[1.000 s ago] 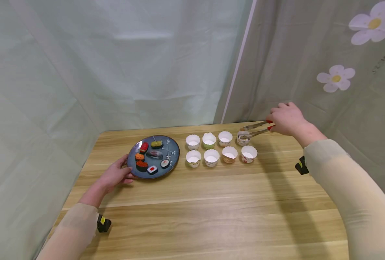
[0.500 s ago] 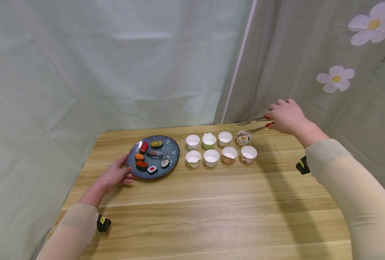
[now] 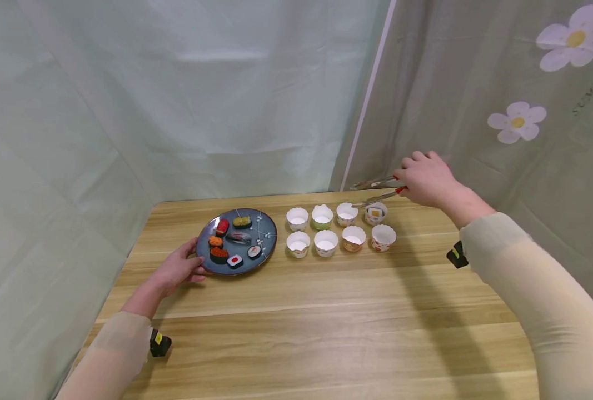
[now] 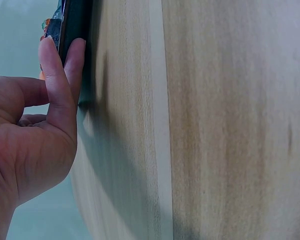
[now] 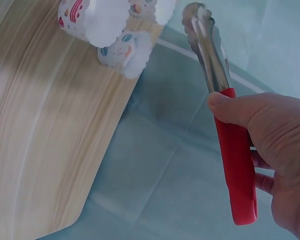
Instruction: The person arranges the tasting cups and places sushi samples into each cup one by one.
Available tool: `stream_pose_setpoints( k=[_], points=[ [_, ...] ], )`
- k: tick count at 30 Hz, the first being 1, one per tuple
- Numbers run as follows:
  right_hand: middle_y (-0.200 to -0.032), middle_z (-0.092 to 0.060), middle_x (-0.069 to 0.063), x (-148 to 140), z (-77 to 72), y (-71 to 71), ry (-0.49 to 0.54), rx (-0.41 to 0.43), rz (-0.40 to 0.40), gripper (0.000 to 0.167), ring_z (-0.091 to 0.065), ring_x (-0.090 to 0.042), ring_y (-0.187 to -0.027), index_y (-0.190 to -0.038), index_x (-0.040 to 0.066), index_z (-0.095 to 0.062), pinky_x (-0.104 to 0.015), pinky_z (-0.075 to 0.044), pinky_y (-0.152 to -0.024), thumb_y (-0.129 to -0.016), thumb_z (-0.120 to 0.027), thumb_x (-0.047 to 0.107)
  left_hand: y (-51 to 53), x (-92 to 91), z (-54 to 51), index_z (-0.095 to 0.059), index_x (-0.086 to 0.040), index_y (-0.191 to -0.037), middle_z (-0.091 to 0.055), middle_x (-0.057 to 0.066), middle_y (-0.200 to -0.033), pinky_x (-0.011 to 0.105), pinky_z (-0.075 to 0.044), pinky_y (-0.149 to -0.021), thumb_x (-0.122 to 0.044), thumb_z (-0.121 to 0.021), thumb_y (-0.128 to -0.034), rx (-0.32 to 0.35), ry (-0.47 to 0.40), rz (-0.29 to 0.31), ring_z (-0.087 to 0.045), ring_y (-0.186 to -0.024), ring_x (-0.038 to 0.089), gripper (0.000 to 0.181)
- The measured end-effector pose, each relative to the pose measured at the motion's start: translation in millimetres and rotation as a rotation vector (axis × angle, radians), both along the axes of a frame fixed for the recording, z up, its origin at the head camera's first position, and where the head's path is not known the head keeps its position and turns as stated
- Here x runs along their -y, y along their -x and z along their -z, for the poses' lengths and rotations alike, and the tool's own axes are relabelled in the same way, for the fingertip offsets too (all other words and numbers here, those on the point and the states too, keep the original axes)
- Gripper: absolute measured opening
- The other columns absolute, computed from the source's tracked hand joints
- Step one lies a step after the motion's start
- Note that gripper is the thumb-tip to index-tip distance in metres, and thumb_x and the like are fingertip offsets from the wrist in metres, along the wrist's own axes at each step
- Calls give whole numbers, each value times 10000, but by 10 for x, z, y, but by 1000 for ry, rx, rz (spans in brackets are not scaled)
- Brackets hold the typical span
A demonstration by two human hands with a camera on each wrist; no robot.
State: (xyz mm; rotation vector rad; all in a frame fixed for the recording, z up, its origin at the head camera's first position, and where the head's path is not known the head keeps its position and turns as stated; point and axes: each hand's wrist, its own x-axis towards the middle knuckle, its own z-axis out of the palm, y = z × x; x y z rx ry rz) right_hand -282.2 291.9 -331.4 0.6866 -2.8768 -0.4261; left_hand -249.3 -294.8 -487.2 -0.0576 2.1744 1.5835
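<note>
At the left, a dark blue plate bears several sushi pieces, among them a red-topped one and a yellow-topped one. My left hand grips the plate's left rim, its fingers at the edge in the left wrist view. My right hand holds red-handled metal tongs, their arms spread and nothing between the tips. The tongs hang over the back row of paper cups, near a white cup. A sushi piece with an orange top lies in the back row's rightmost cup.
Two rows of scalloped paper cups stand right of the plate, including a green one, an orange-brown one and a front-right one. A pale curtain hangs behind the wooden table.
The tongs have come out of the rightmost back cup, leaving the orange-topped piece inside. They spread apart and moved left with my right hand. My left hand has stayed on the plate.
</note>
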Motion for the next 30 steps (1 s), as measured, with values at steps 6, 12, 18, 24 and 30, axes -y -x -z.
stream_pose_setpoints(
  k=[6, 12, 18, 24, 30],
  points=[
    [-1072, -656, -154, 87, 4, -2, 14, 1, -15, 316, -540, -409, -1054, -1176, 51, -730, -613, -436, -955, -889, -762, 181, -7, -8, -9, 81, -53, -1628, -126, 273, -1630, 341, -624, -792, -82, -394, -1104, -3, 5, -3, -655, -914, 160, 708],
    [-1081, -659, -146, 212, -4, 9, 22, -17, -58, 326, -546, -401, -1073, -1190, 67, -733, -600, -440, -953, -885, -771, 173, -4, -21, -4, 91, -72, -1630, -99, 263, -1647, 388, -616, -840, -59, -377, -1103, 11, -30, -11, -667, -927, 181, 705],
    [-1096, -657, -136, 411, -3, 41, 9, -27, -103, 365, -546, -390, -1097, -1229, 85, -722, -588, -436, -978, -892, -785, 211, 11, -27, -9, 115, -92, -1629, -93, 265, -1651, 434, -602, -879, -64, -352, -1111, 39, -64, -15, -683, -961, 222, 698],
    [-1110, -661, -121, 647, 20, 80, -11, -44, -155, 413, -557, -377, -1119, -1239, 114, -722, -569, -431, -1002, -882, -816, 300, 21, -14, 2, 105, -111, -1635, -121, 259, -1638, 434, -606, -866, -76, -358, -1113, 48, -61, -25, -678, -942, 227, 699],
    [-1092, -668, -92, 887, 51, 90, -32, -30, -192, 424, -565, -342, -1075, -1237, 139, -727, -548, -424, -1014, -890, -807, 369, 21, -12, 1, 99, -113, -1636, -112, 254, -1641, 418, -612, -853, -77, -362, -1112, 44, -58, -31, -666, -937, 221, 699]
  ],
)
